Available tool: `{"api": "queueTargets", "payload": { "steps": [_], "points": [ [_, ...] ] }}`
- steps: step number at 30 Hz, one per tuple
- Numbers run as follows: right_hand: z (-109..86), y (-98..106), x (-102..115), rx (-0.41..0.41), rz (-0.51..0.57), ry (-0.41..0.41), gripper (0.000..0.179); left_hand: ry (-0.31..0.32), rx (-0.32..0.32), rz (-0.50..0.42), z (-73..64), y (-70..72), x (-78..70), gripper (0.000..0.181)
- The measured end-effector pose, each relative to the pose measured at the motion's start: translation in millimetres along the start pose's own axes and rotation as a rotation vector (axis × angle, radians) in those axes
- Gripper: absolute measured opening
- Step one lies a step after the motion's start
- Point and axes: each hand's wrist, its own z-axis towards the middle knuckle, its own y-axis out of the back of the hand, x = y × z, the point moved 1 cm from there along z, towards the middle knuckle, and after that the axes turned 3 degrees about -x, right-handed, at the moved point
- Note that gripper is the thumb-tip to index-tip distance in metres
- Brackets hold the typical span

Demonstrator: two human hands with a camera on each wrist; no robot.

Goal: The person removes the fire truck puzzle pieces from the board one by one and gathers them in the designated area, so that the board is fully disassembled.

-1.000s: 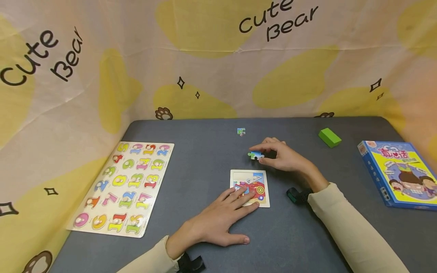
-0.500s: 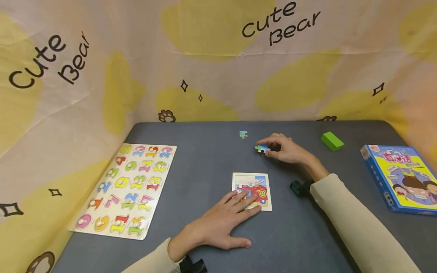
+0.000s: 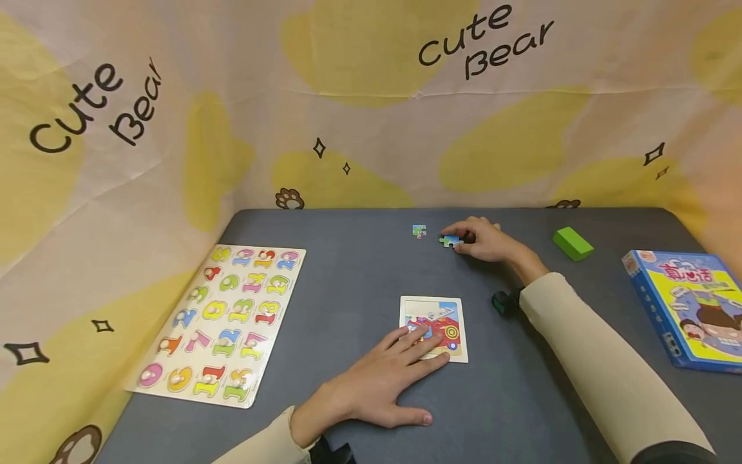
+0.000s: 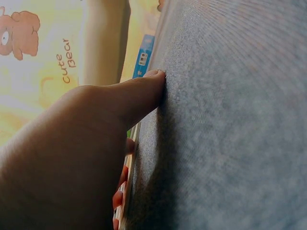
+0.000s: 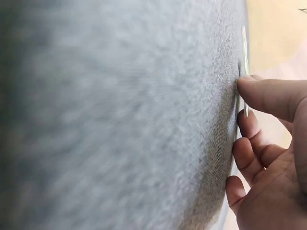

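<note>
Though wide apart, left fingers [image 3: 429, 365] flat.

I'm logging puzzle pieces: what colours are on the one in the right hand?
The puzzle piece looks mainly blue and green, best seen in the head view.

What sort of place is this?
Probably an indoor play or filming corner: a gray table backed by printed "Cute Bear" fabric, with a number board and a small picture puzzle under the left hand.
</note>
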Motion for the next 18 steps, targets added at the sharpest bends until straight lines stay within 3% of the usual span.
{"api": "queueTargets", "payload": {
  "steps": [7,13,18],
  "points": [
    [4.9,-2,-7,-0.007,-0.022,-0.033,0.041,-0.004,0.001,0.021,0.9,-3.8,-0.6,0.085],
    [-1.0,-3,-14,-0.125,0.043,-0.084,0.04,0.002,0.003,0.019,0.5,-3.7,0.5,0.085],
    [-7.0,-6,-20,-0.205,0.036,-0.104,0.038,0.005,0.004,0.017,0.6,-3.2,1.0,0.085]
  ]
}}
